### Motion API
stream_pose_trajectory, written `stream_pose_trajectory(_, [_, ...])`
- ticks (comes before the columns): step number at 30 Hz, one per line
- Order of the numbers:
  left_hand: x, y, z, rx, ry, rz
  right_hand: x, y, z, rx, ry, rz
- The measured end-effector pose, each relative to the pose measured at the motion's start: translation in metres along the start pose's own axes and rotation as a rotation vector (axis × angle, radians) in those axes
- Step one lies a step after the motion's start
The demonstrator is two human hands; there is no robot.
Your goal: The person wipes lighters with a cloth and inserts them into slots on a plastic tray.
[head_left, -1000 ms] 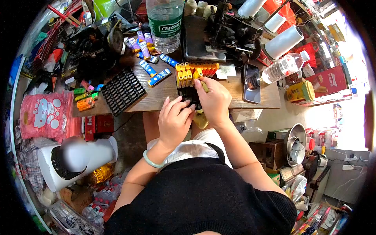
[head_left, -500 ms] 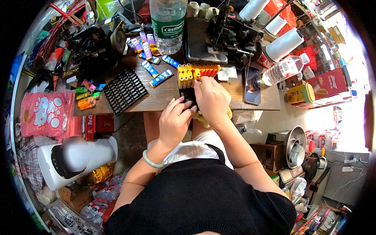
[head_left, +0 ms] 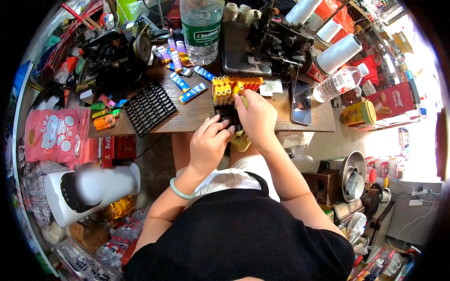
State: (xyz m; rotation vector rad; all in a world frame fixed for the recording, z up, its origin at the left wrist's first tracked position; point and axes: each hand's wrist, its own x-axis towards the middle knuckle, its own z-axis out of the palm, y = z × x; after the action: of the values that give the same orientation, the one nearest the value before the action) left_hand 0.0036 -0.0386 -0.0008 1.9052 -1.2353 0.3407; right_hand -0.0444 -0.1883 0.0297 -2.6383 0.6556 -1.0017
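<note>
Right hand (head_left: 257, 117) closed round a yellow cloth (head_left: 241, 142), fingertips at the yellow and orange lighters (head_left: 222, 91) – rows standing at the table's (head_left: 281, 111) front – left hand (head_left: 207, 144) half-curled at a black tray (head_left: 226, 111), grip unclear, phone (head_left: 301, 102) off to the right.

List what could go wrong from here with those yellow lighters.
1. The yellow lighters stand close together, so the right hand, with its fingertips among them, might knock a neighbour loose.
2. The yellowish cloth hanging below the right hand could catch on a lighter or the black tray.
3. The tray sits near the table's front edge; if the left hand slips, it could shift and spill lighters.
</note>
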Motion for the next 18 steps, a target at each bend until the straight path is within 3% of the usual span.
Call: stream_pose_trajectory(18, [-0.001, -0.002, -0.002, -0.021, -0.006, 0.014, 0.005, -0.01, -0.003, -0.101, -0.055, -0.096])
